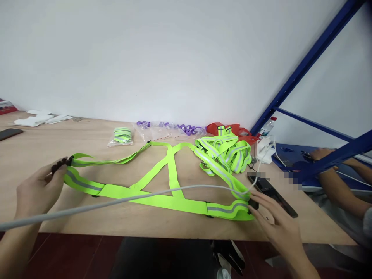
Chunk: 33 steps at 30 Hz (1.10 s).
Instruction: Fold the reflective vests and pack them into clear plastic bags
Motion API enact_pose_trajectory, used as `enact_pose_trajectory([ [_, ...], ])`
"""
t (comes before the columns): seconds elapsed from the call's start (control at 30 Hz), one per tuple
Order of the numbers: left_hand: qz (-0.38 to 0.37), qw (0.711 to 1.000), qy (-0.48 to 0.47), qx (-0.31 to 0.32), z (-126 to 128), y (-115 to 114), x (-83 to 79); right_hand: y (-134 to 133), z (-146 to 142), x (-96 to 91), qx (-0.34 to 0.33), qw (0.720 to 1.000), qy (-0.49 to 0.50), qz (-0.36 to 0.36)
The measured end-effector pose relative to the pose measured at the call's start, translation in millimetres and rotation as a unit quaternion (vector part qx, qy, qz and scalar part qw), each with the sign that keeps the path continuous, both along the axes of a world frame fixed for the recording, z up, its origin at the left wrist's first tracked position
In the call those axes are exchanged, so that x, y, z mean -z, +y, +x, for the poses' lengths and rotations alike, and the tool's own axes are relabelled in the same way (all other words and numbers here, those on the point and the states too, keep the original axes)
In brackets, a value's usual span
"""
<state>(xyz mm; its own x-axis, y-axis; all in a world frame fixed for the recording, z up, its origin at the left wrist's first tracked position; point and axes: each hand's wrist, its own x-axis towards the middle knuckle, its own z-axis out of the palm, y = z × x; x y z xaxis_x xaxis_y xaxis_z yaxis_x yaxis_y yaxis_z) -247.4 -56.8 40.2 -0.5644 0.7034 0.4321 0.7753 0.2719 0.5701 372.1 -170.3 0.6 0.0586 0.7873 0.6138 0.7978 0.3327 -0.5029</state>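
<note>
A person spreads a lime-yellow reflective harness (pixel 180 204) across the near side of a wooden desk (pixel 87 139), its crossed straps between two outstretched hands. The left hand's (pixel 40 186) fingers pinch a black buckle at the left end; the right hand's (pixel 280 224) fingers close about a dark buckle (pixel 254 205) at the right end. Whether either buckle is fastened is hard to tell, as the fingers partly cover both.

The step in hand appears to be straightening the harness, and the next move seems to call for an even pull on both ends, with the side straps untwisted.

A white cable (pixel 95 206) cuts across the harness from near left to far right and could snag a strap. At far right, a heap of similar straps (pixel 232 153) crowds the right side strap, while a black phone (pixel 273 195) lies close beside the right hand. Beyond sit a bagged strap bundle (pixel 122 135), purple pieces (pixel 188 129) and a red bag (pixel 245 133). Another person's arm (pixel 334 186) shows at right, past a blue metal frame (pixel 308 69).
</note>
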Motion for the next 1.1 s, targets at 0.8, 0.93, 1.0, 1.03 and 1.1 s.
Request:
enact_pose_trajectory([
  [0.8,-0.053,0.782,0.236,0.574,214.5,-40.0,39.5,32.0,-44.2,30.5,-0.170,0.945,-0.279,-0.012],
  [0.93,-0.087,0.747,0.202,0.628,203.9,-42.5,32.1,26.2,-30.7,23.5,-0.179,0.935,-0.298,-0.064],
  [1.0,-0.084,0.744,0.195,0.633,191.7,-41.8,25.6,27.5,-26.9,20.7,-0.193,0.939,-0.273,-0.083],
  [1.03,-0.082,0.748,0.193,0.630,185.7,-41.7,23.4,29.1,-26.4,19.1,-0.194,0.943,-0.257,-0.088],
  [1.1,-0.082,0.762,0.191,0.614,175.2,-42.5,22.0,32.8,-27.9,15.2,-0.192,0.948,-0.232,-0.100],
])
